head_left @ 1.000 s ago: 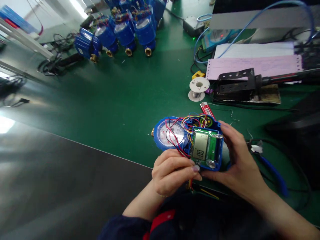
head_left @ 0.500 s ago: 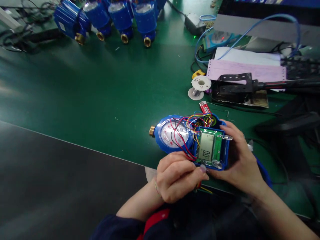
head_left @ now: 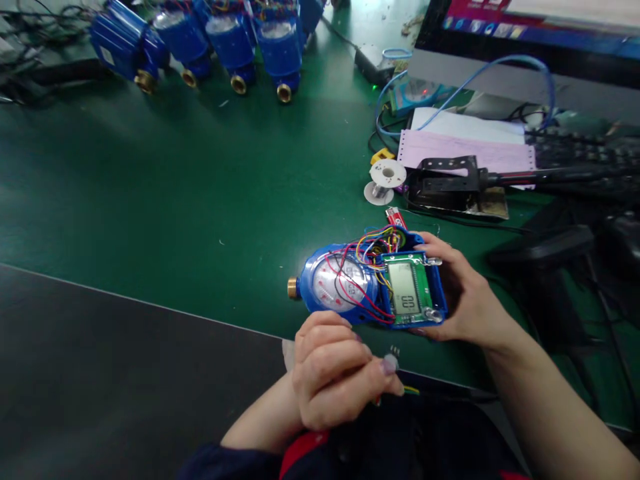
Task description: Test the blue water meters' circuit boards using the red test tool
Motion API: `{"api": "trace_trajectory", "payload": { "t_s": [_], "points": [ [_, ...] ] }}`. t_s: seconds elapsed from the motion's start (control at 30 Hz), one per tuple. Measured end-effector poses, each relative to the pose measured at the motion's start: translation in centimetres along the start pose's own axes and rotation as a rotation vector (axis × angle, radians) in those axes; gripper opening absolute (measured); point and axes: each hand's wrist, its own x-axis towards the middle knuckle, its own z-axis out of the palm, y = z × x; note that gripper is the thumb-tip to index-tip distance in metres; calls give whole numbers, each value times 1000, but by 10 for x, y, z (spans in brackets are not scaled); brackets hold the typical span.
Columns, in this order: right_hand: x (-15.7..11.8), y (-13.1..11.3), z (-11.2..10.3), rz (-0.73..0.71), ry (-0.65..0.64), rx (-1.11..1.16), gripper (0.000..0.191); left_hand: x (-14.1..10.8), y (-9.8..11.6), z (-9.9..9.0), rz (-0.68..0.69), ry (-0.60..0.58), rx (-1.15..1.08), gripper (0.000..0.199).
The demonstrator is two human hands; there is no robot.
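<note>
My right hand (head_left: pixel 465 293) is closed around the right end of a blue water meter (head_left: pixel 306 277), by its square housing. In that housing sits a green circuit board with a small display (head_left: pixel 403 288), and red, black and yellow wires (head_left: pixel 345 267) loop over the round dial. Below the meter, apart from it, my left hand (head_left: pixel 333 373) is closed in a pinch on a small whitish connector (head_left: pixel 391 363) with thin metal prongs. Yellow-green wires (head_left: pixel 411 390) stick out beneath these fingers. The brass threaded end (head_left: pixel 293 287) of the meter points left.
Several blue meters (head_left: pixel 277 57) stand at the back left. Right of centre are a solder spool (head_left: pixel 388 172), a red lighter (head_left: pixel 395 217), pink paper (head_left: pixel 460 148) and a black-handled tool (head_left: pixel 550 177). A monitor (head_left: pixel 500 73) and black scanner-like device (head_left: pixel 545 253) are at the right.
My left hand has moved down and away from the circuit board, with the connector's prongs now showing. My right hand still holds the meter. The whole view has shifted slightly.
</note>
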Motion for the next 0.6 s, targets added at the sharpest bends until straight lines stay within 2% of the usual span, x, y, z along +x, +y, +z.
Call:
{"api": "trace_trajectory", "payload": {
  "t_s": [0.13, 0.23, 0.37, 0.6],
  "points": [
    [18, 8, -17, 22, -197, 120, 84, 2, 5, -2, 25, 90, 77, 19],
    [27, 11, -25, 21, -298, 133, 83, 2, 9, -2, 37, 60, 113, 18],
    [30, 13, -28, 18, -338, 106, 83, 5, 14, -5, 37, -3, 119, 13],
    [30, 13, -27, 28, -360, 194, 87, 10, 16, -7, 86, -65, 103, 6]
  ]
}}
